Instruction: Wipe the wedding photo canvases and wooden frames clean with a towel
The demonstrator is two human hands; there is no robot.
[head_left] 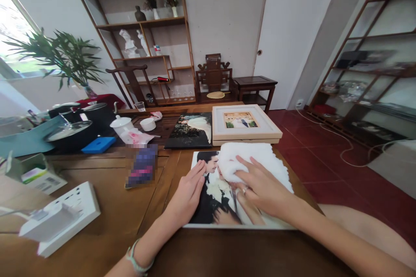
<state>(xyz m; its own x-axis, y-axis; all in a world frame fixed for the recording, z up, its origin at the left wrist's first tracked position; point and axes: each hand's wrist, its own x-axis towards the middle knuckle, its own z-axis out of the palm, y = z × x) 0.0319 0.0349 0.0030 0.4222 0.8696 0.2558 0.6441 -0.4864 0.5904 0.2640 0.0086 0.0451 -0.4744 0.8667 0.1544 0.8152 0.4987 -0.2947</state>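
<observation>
A large printed wedding photo (214, 201) lies flat on the wooden table (123, 207) in front of me. My left hand (188, 194) rests flat on its left edge with the fingers stretched out. My right hand (260, 188) presses a white fluffy cloth (256, 160) onto the upper right part of the photo, fingers spread over the cloth. A ring shows on one finger of that hand.
Behind the photo lie a dark photo print (191, 130) and a white framed picture (243, 123). At the left are a white power strip (61, 216), a small box (35, 175), pots with lids (71, 132), a blue block (98, 144) and tea ware (147, 124). Shelves and chairs stand beyond.
</observation>
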